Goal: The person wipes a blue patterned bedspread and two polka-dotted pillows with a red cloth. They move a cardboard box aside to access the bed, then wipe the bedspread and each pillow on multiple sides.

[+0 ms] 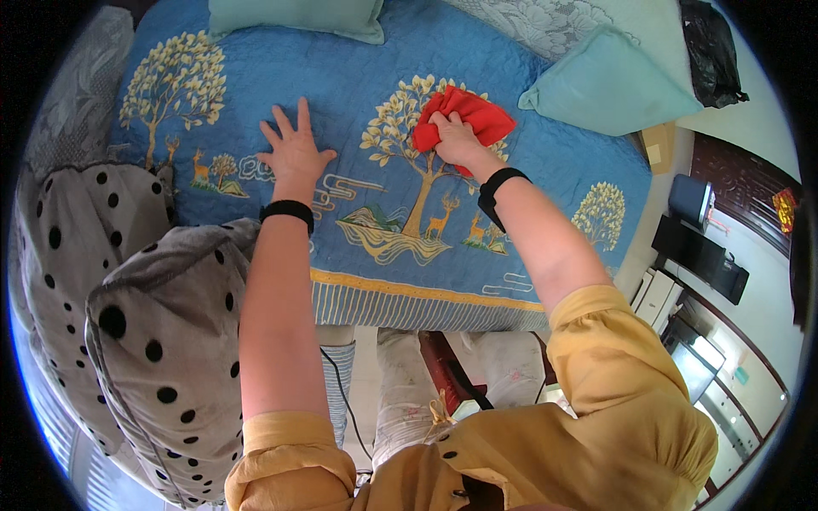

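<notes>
My left hand (294, 148) is spread flat over a blue sofa cover (275, 70) printed with pale trees and deer; it holds nothing. Bunched under the fingers of my right hand (455, 139) is a red cloth (482, 118), which lies over the crown of the middle printed tree. The fingers partly sink into its folds. Each wrist wears a black band. Along the near edge of the cover runs a yellow strip, with a striped border (409, 303) hanging below it.
Two light green cushions, one at the top (300, 16) and one at the right (610, 83), rest around the cover. Grey polka-dot fabric (169, 332) bulges at the left. A black plastic bag (709, 54) is at the upper right; a dark monitor (690, 249) stands farther right.
</notes>
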Available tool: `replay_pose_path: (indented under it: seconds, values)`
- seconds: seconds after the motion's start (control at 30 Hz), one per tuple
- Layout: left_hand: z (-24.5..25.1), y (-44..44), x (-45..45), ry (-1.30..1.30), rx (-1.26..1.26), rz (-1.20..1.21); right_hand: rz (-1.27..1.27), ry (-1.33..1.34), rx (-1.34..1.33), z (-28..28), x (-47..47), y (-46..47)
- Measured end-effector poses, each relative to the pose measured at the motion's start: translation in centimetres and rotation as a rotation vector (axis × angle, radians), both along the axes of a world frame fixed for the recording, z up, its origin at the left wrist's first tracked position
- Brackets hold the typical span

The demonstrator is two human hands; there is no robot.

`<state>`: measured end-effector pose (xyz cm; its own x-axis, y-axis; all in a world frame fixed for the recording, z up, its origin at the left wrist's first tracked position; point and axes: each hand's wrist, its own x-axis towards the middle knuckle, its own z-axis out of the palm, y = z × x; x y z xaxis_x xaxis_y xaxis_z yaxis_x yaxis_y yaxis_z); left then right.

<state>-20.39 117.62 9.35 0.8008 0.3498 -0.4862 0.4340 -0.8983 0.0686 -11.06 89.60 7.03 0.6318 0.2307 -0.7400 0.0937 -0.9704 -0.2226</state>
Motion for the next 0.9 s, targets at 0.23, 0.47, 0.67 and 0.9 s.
replay_pose_path:
  seconds: [0.23, 0.47, 0.67, 0.9]
  values:
    - [-0.9, 0.6, 5.2, 0.198, 0.022, 0.019, 0.020, -0.025, -0.023, -0.7, 0.5, 0.4]
    - [0.1, 0.4, 6.9, 0.266, 0.003, 0.070, 0.042, 0.031, -0.084, -1.0, 1.1, 1.0]
    - [0.2, 0.4, 7.0, 0.242, -0.007, 0.085, 0.100, 0.090, -0.070, -1.4, 1.8, 0.4]
    - [0.4, 0.1, 7.2, 0.242, -0.004, 0.125, 0.143, 0.104, 0.086, -1.5, 2.3, -0.6]
